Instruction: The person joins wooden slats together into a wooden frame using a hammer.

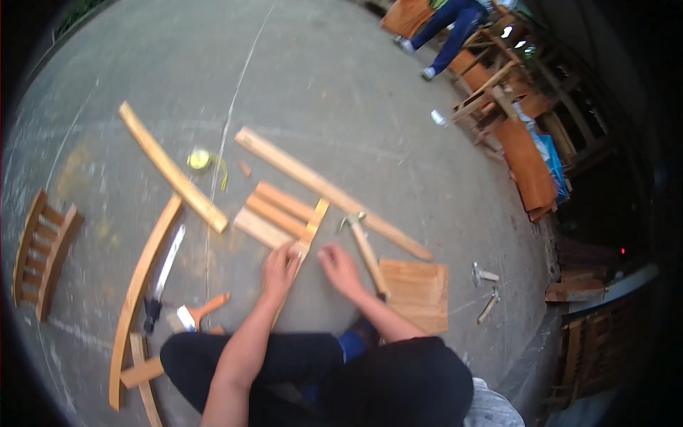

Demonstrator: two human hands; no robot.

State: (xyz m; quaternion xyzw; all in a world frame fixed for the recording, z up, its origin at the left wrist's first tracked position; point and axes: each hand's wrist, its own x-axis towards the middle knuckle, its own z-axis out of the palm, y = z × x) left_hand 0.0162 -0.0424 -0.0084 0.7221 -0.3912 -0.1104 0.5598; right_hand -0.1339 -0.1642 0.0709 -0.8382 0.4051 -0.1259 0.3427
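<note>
On the floor before my crossed legs lies a small wooden assembly, with slats (pixel 276 213) joined to a narrow rail (pixel 317 219). My left hand (pixel 282 267) has its fingers pressed together at the near end of the rail; whatever they pinch is too small to make out. To the right of the rail, my right hand (pixel 340 269) is held with its fingers curled, and what is between them cannot be made out. A claw hammer (pixel 366 252) lies just right of that hand, beside a square wooden panel (pixel 415 293).
A long straight bar (pixel 334 192) lies beyond the slats. Curved pieces (pixel 171 167), a tape measure (pixel 199 159), a saw (pixel 169 260) and a brush (pixel 206 310) lie left. Two small tools (pixel 488 304) lie right. A seated person (pixel 452 28) is at the top right.
</note>
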